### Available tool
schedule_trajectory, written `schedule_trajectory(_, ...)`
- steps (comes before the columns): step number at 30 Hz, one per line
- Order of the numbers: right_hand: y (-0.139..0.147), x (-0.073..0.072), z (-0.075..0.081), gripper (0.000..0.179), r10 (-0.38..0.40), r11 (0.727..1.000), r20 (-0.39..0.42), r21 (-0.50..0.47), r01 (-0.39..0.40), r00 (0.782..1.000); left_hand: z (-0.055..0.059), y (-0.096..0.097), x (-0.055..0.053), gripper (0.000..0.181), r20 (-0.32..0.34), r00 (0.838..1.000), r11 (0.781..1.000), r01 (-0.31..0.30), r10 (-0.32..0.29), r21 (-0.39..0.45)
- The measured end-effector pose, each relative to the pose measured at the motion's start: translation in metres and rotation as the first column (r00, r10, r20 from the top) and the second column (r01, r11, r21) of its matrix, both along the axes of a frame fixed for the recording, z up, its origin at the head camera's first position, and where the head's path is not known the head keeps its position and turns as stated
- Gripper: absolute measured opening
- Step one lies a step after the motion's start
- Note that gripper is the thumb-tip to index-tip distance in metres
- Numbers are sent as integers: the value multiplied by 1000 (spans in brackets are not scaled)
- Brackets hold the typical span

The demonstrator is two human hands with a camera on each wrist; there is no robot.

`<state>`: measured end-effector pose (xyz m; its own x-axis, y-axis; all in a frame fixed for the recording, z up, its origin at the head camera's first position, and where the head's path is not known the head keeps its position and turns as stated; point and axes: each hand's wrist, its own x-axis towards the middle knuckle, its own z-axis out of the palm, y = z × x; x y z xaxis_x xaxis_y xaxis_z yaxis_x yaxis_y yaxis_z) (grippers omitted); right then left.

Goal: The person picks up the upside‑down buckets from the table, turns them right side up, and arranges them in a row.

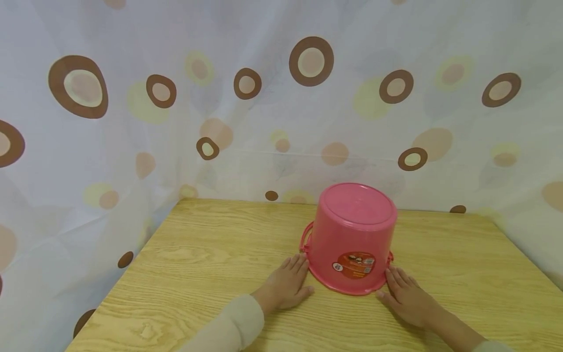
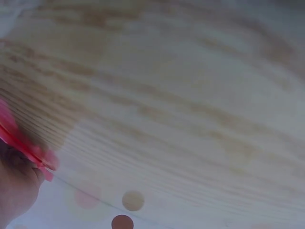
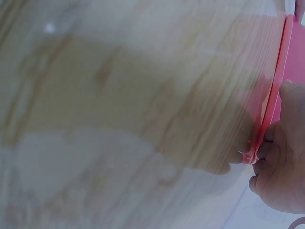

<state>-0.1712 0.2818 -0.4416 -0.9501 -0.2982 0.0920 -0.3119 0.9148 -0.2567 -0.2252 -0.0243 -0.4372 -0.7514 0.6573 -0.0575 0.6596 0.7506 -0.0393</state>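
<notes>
A pink plastic bucket point(image 1: 330, 239) stands upside down on the wooden table, its base facing up. An orange-red label point(image 1: 357, 266) is on its near side. Part of the pink carrying handle point(image 1: 303, 235) shows at the left of the rim. My left hand point(image 1: 288, 283) lies low at the bucket's left, extended fingertips at the rim near the handle joint. On the other side, my right hand point(image 1: 409, 296) has its fingers stretched toward the rim and touches it. The right wrist view shows the rim point(image 3: 274, 95) beside those fingers; the left wrist view catches only a little pink rim point(image 2: 21, 143).
The wood-grain table point(image 1: 211, 254) runs back to a white curtain point(image 1: 264, 117) printed with brown and peach circles. The curtain also hangs along the left and right sides. The bucket sits right of the table's middle, not far from the back edge.
</notes>
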Motion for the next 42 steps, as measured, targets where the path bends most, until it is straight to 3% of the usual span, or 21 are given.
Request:
schedule_trajectory(15, -6, 0, 0, 67, -4, 1000, -1, -6, 4, 1000, 0, -6, -1, 65, -13, 1000, 1000, 4, -4, -15)
schedule_trajectory(27, -11, 1, 1, 67, 17, 1000, -8, -14, -17, 1000, 0, -12, -1, 66, 4, 1000, 1000, -19, 19, -18)
schedule_trajectory(42, -16, 2, -4, 68, 13, 1000, -25, -7, -13, 1000, 5, -20, 3, 65, 24, 1000, 1000, -2, 2, 6)
